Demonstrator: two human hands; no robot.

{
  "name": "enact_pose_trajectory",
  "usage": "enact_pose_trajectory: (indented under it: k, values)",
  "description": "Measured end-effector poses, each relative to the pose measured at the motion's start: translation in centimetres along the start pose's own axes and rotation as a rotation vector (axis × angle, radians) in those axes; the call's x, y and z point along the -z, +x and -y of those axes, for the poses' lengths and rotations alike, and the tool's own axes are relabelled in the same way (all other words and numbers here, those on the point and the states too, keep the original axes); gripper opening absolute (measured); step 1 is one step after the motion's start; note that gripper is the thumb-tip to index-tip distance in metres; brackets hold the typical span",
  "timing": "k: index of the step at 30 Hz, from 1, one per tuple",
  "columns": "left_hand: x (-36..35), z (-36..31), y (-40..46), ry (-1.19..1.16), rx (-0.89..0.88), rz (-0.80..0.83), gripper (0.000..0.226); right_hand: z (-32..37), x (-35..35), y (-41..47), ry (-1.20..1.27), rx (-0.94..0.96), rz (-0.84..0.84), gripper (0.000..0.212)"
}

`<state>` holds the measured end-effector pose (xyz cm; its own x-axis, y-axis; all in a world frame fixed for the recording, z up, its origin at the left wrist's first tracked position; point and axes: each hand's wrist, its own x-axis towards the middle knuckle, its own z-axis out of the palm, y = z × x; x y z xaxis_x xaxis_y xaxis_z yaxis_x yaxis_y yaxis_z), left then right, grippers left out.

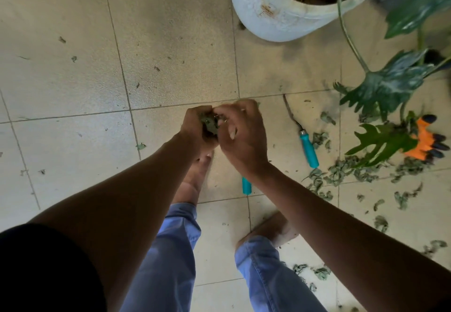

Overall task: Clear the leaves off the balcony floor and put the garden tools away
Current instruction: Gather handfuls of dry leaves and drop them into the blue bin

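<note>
At frame centre, left hand (199, 126) and right hand (240, 131) clench wad of leaves (210, 125); more leaves (341, 172) litter lower right (plenty left), teal-handled tool (308, 149) and gloves (425, 141) still on floor (73, 92)

The right arm (317, 209) hides most of one teal-handled tool (246, 186).

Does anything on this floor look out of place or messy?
Yes. Dry leaves lie scattered over the tiles at the right. Two teal-handled tools and orange gloves lie loose among them. Both hands hold a clump of leaves.
</note>
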<state>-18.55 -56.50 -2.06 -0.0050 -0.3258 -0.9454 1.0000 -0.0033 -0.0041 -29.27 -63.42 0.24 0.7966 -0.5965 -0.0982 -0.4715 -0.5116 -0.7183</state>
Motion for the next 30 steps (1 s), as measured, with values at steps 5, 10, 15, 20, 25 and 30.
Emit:
enact_pose_trajectory:
  k: [5, 10, 15, 20, 25, 30]
  values:
    - [1.0, -2.8, -0.3, -0.110, -0.056, -0.001, 0.038, -1.0, -1.7, 7.3, -0.268, -0.124, 0.057, 0.047]
    - [2.2, -5.6, -0.6, -0.054, -0.062, 0.012, 0.037, -3.7, -3.2, 14.9, -0.485, -0.318, 0.297, 0.068]
    - [3.7, -7.1, -0.6, -0.031, -0.059, 0.012, 0.036, -4.3, -3.0, 18.4, -0.647, -0.270, 0.270, 0.070]
    - [4.6, -7.0, -0.4, -0.010, -0.042, 0.027, 0.035, -4.9, -2.8, 18.9, -0.625, -0.301, 0.300, 0.071]
    - [4.2, -6.5, -0.2, 0.003, -0.036, 0.022, 0.036, -4.6, -3.1, 15.8, -0.589, -0.408, 0.257, 0.069]
    - [3.3, -5.9, -0.4, 0.007, -0.036, 0.035, 0.036, -3.4, -3.2, 13.6, -0.647, -0.215, 0.216, 0.064]
